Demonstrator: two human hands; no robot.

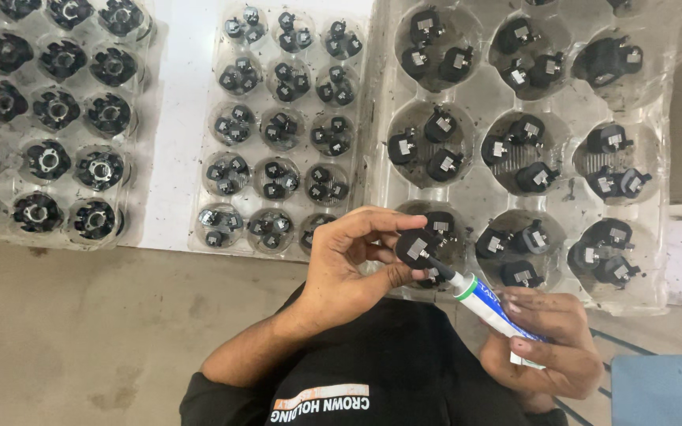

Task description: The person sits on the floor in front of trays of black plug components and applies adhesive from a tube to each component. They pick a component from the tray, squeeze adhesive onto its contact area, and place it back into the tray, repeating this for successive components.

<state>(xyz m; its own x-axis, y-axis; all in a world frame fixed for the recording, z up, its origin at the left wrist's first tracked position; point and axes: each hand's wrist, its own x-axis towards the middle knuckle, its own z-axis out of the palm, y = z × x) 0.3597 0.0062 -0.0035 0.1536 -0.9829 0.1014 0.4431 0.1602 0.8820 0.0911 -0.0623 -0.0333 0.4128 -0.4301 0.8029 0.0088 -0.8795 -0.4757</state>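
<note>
Gluing step: left hand (349,272) pinches black part (414,248), right hand (546,347) grips glue tube (491,308), nozzle touching; next needs a gentle, steady squeeze.

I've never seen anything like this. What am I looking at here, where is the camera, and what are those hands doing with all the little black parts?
There is no machine here: these are a person's two bare hands, filmed by one camera worn on the head, looking down. The left hand pinches a small black part with a metal square on it. The right hand holds a white, blue and green tube, its black nozzle touching that part. Beyond the hands, on a white table, lie three clear plastic trays with round wells. The right tray holds similar black parts, a few to a well. The middle tray holds smaller black pieces, and the left tray holds black ring-shaped parts, one per well.
</note>
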